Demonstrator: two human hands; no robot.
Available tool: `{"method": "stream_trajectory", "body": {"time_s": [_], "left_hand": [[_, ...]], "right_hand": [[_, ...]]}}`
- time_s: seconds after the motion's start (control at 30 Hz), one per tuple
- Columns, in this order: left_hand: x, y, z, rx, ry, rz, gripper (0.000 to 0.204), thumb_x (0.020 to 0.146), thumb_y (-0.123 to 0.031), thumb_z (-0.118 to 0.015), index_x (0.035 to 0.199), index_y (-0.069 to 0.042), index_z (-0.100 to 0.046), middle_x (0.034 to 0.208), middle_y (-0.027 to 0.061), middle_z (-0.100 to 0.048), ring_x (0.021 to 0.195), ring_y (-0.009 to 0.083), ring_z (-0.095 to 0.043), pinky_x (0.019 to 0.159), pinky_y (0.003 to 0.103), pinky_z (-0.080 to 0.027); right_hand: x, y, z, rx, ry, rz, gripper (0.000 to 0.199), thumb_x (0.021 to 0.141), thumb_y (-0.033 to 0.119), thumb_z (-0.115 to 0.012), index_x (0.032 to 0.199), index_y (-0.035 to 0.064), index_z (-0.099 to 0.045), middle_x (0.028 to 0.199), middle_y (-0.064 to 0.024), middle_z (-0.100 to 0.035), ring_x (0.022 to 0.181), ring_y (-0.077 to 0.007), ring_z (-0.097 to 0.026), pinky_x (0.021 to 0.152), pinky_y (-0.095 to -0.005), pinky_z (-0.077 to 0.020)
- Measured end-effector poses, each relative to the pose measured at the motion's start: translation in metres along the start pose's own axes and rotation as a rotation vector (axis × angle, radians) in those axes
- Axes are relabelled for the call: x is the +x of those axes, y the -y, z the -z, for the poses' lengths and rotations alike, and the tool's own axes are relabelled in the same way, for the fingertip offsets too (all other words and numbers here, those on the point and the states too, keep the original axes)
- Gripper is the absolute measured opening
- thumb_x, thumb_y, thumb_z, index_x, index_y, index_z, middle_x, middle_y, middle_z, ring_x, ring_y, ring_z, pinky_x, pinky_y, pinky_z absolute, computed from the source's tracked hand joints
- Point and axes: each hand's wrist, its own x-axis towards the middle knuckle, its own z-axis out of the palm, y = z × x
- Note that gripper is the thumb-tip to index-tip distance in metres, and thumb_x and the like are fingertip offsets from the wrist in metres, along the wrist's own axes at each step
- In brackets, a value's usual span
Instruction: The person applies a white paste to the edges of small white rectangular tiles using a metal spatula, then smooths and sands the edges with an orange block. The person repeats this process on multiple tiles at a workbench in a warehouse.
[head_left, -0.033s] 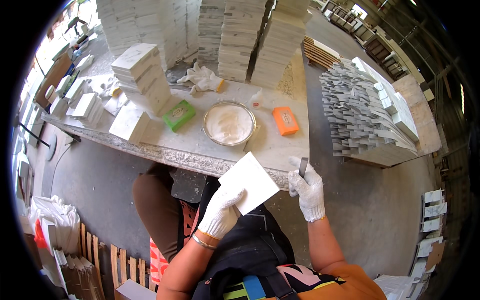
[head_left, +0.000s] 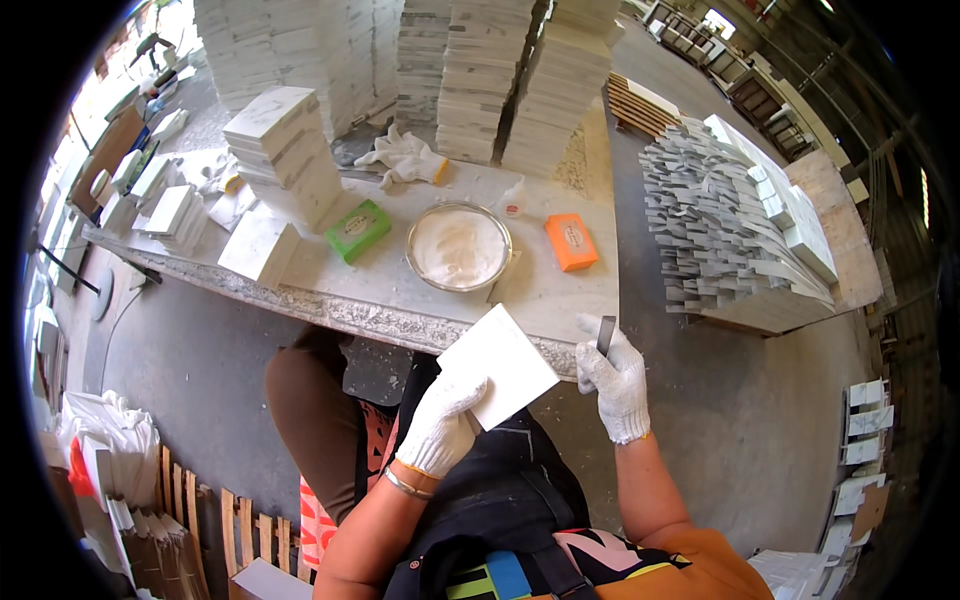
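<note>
Left to right: a green block point(head_left: 358, 230) lies on the counter point(head_left: 560, 290), with a round metal bowl point(head_left: 459, 248) of white paste at its 3 o'clock and an orange block point(head_left: 571, 242) beyond. Below the counter edge, the gloved left hand point(head_left: 440, 425) is closed on the lower corner of a square white tile point(head_left: 498, 366), held flat over the lap. At the tile's 3 o'clock, just apart, the gloved right hand point(head_left: 617, 382) is clenched around a dark narrow blade point(head_left: 605, 334) pointing toward 12 o'clock.
</note>
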Motion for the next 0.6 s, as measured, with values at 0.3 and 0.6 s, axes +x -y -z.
{"method": "stream_trajectory", "body": {"time_s": [0.3, 0.6], "left_hand": [[-0.005, -0.008, 0.001, 0.147, 0.001, -0.042, 0.058, 0.088, -0.011, -0.078, 0.140, 0.002, -0.056, 0.125, 0.0067, -0.068, 0.112, 0.0178, -0.067, 0.099, 0.034, -0.054], [-0.010, -0.011, -0.005, 0.313, 0.015, 0.008, 0.059, 0.087, -0.009, -0.078, 0.141, 0.003, -0.057, 0.127, 0.0086, -0.069, 0.114, 0.0177, -0.066, 0.100, 0.033, -0.051]], "right_hand": [[0.003, -0.001, -0.006, 0.005, 0.097, 0.001, 0.047, 0.102, 0.028, -0.067, 0.134, -0.0067, -0.060, 0.071, 0.0019, -0.055, 0.061, -0.0058, -0.049, 0.055, -0.0229, -0.0417], [0.003, 0.012, -0.021, 0.101, 0.180, 0.008, 0.048, 0.098, 0.033, -0.072, 0.128, -0.0039, -0.066, 0.095, -0.0026, -0.072, 0.071, -0.0047, -0.060, 0.060, -0.0208, -0.0472]]}}
